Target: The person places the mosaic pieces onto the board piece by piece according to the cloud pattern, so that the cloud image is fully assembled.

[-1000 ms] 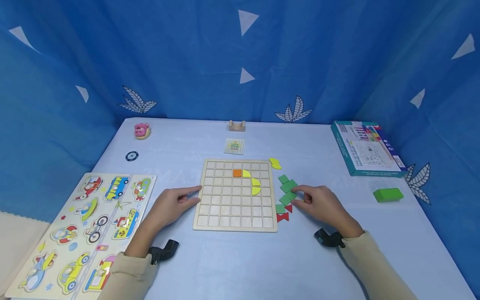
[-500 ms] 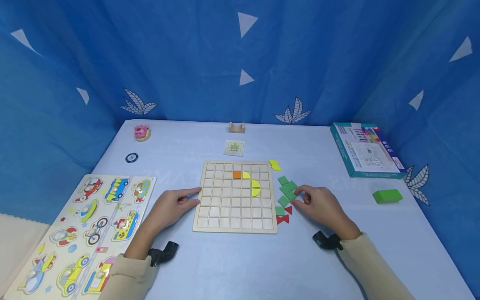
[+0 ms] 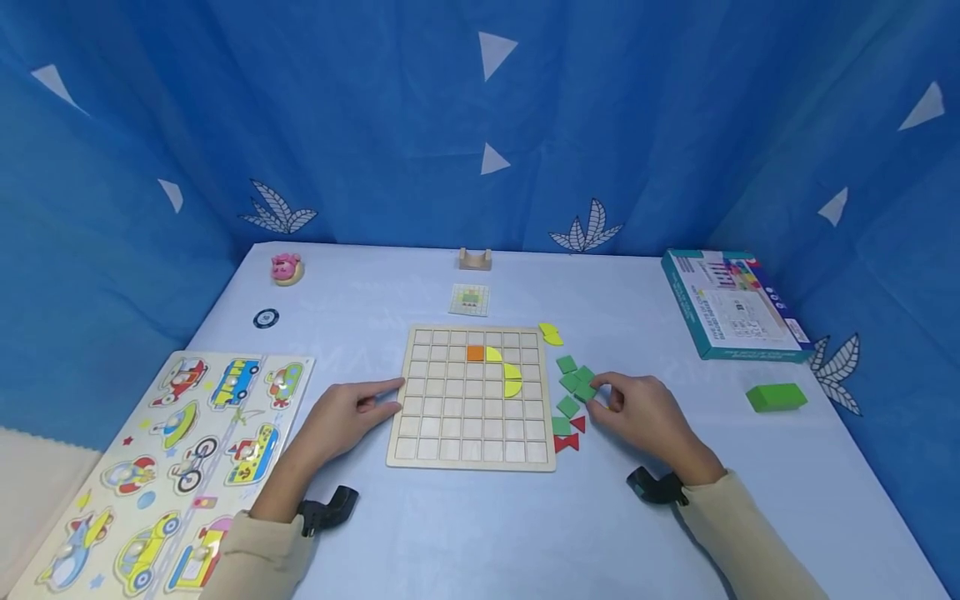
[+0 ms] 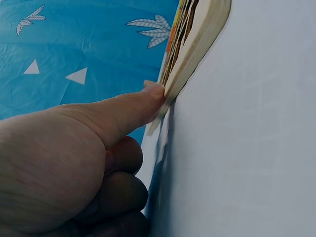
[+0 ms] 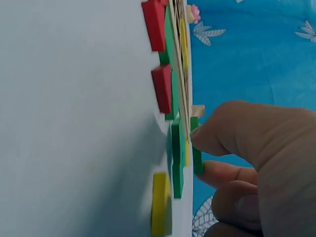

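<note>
My right hand [image 3: 645, 412] pinches a green square tile [image 5: 197, 150] between thumb and finger, raised off the table in the right wrist view. Below it lie several green square tiles [image 3: 567, 407] beside the wooden grid board [image 3: 450, 427]. Against the board's left edge rest the thumb and index finger of my left hand [image 3: 341, 417]; its other fingers are curled in the left wrist view. An orange square [image 3: 476, 353] and yellow quarter-circle pieces [image 3: 512, 388] sit in board cells. Red triangles [image 3: 573, 442] lie at the lower right corner, more yellow pieces [image 3: 551, 334] at the upper right.
A pattern card [image 3: 469, 300] and a small wooden stand [image 3: 475, 260] are behind the board. A vehicle puzzle [image 3: 176, 467] lies left, with a pink figurine [image 3: 286, 267] and round chip [image 3: 266, 318] behind. A box [image 3: 738, 308] and green block [image 3: 776, 397] stand right.
My right fingers have taken one green tile from the cluster and lifted it slightly; the neighbouring tiles have shifted a little. The left hand stays at the board's edge.
</note>
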Demonstrator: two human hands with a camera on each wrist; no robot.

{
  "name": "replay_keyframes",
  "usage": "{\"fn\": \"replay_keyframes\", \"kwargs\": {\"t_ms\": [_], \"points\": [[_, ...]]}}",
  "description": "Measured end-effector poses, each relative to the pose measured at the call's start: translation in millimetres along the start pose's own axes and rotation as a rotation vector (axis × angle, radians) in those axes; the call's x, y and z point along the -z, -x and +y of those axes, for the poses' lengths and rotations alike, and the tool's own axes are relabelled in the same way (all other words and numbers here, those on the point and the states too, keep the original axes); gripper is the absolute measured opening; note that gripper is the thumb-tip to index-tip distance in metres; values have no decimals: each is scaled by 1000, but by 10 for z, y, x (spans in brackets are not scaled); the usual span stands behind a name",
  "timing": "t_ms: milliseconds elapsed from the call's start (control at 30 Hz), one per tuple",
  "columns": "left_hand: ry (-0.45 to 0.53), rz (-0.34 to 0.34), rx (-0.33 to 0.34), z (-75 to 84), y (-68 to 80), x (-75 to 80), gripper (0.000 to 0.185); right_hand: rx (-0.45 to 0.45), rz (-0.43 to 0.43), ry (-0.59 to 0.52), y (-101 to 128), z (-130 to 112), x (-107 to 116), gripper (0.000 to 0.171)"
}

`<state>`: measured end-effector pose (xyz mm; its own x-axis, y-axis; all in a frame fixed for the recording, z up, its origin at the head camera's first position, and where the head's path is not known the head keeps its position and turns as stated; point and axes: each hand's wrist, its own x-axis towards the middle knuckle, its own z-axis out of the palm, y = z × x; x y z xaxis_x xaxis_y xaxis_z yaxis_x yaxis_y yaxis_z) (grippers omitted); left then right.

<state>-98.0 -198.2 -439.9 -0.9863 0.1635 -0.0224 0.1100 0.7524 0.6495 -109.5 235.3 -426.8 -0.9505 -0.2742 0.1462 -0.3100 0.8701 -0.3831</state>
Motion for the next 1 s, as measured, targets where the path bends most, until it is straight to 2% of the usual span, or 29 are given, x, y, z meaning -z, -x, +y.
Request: {"fn": "replay_keyframes", "kwargs": {"t_ms": [133, 333, 533, 667, 867, 1000], "points": [[5, -1, -2, -1, 1, -2, 40, 52, 6, -14, -37, -62, 19, 23], [-2, 1, -10, -6, -1, -8, 40, 80, -28, -14, -188, -206, 17, 29], [2, 2, -5, -10, -6, -5, 41, 149, -25, -27, -300, -305, 46, 32], [-2, 3, -6, -17, -11, 1, 41, 116, -29, -16, -229, -251, 68, 31], [6, -1, -5, -16, -17, -2, 41, 3, -59, -19, 53, 22, 70, 25], [8, 4, -8, -8, -19, -15, 40, -17, -63, -12, 122, 103, 61, 27]]}}
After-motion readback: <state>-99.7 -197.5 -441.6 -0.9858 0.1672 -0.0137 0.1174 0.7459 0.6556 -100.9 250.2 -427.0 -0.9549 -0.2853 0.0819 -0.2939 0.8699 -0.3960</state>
